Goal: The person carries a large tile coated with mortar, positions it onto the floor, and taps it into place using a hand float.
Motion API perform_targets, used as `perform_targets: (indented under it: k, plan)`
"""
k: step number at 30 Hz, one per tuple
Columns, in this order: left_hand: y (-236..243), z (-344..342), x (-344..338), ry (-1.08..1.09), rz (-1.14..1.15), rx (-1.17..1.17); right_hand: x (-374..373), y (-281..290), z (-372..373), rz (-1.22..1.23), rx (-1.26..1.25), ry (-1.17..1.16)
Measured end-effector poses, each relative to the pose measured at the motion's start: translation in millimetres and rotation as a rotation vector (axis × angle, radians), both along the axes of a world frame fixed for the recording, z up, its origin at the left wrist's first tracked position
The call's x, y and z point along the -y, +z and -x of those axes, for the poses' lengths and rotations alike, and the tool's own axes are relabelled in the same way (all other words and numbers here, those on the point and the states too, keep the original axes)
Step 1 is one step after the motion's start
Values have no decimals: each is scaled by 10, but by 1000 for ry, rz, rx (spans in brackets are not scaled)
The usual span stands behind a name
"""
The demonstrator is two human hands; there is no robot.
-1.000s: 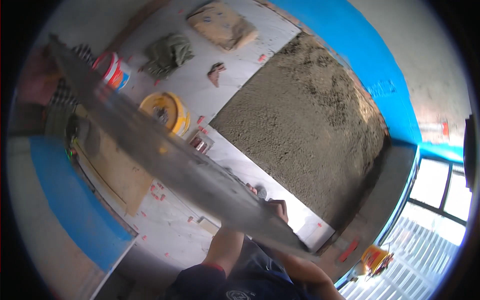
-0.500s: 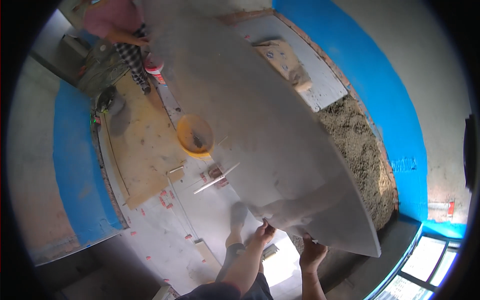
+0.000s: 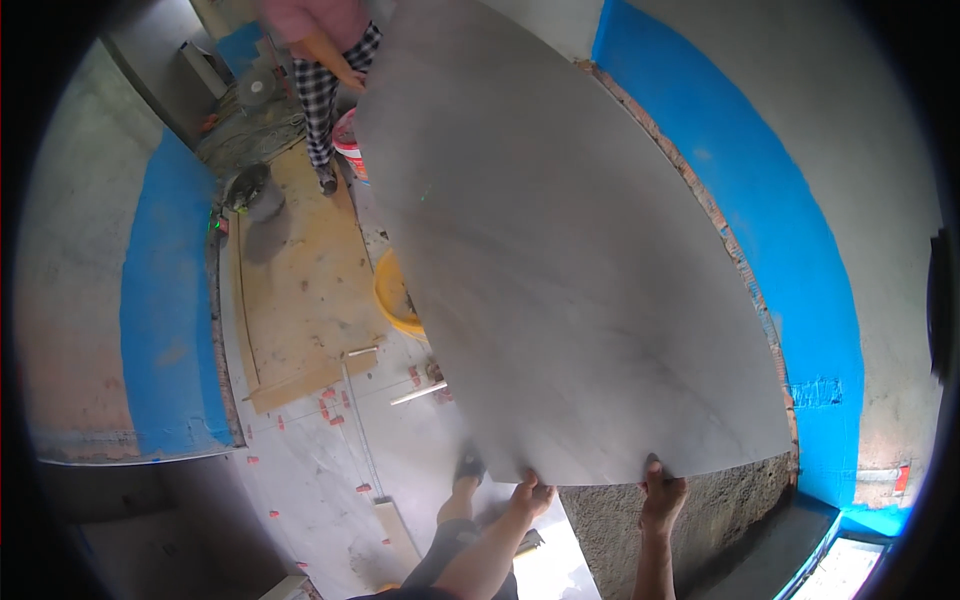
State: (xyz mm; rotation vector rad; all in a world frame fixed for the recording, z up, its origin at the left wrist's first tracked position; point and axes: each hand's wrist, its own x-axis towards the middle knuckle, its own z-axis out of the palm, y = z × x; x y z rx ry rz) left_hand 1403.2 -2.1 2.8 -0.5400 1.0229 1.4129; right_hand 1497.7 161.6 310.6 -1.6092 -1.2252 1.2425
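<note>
A large grey tile slab (image 3: 590, 280) fills the middle of the head view and hides much of the floor. My left hand (image 3: 533, 494) grips its near edge towards the left corner, fingers curled round it. Further right along that edge my right hand (image 3: 662, 497) is closed on the slab too, one digit showing over the top face. At the far left side a co-worker's hand (image 3: 355, 80) is at the slab's edge. Rough mortar (image 3: 690, 520) shows below the near edge, by my right hand.
A yellow basin (image 3: 395, 295) is partly hidden by the slab's left side. Beyond stand a red and white bucket (image 3: 347, 145) and a dark bucket (image 3: 255, 192). Red tile spacers (image 3: 330, 405) and a white strip (image 3: 418, 393) lie on the floor. A blue-banded wall (image 3: 740, 190) runs close along the right.
The slab has swung right and flattened over the mortar bed, covering the paper sack and the pale tile beyond. My right hand has moved right with it. The co-worker appears further right.
</note>
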Motion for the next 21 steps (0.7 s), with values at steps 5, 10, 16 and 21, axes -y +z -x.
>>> perform_targets:
  k: [5,10,16,21]
  plan:
    - [-346,-18,378,-380,-7,-780,26,-256,-64,63,-108,-8]
    - [-529,7,789,-88,-76,-553,152,-525,-147,164,-125,-65]
    - [241,364,1461,-1375,294,-1398,506,-893,-329,411,-280,-11]
    - [854,434,2080,-932,277,-1715,1056,-1203,-468,546,-411,35]
